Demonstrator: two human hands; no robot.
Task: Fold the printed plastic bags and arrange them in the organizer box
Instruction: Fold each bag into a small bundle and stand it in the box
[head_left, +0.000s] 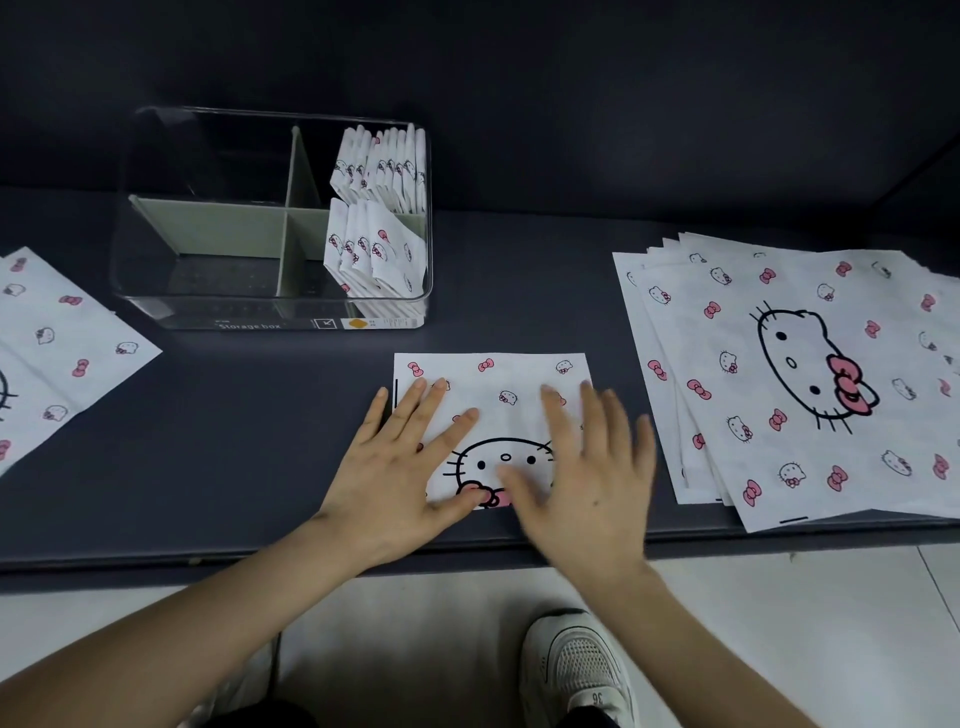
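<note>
the half-folded bag (498, 379) lies flat at my 12 o'clock, near the table's (249, 447) front edge. my left hand (400, 457) presses its 9 o'clock side, fingers straight and spread. my right hand (587, 467), blurred, lies over the 3 o'clock side, fingers spread too, pinching nothing. i'd smooth from the centre outward, square the edges, then crease firmly. the organizer box (270, 312) sits at 11 o'clock, with folded bags (379, 208) standing in its 3 o'clock compartments. the unfolded stack (810, 374) waits at 2 o'clock.
</note>
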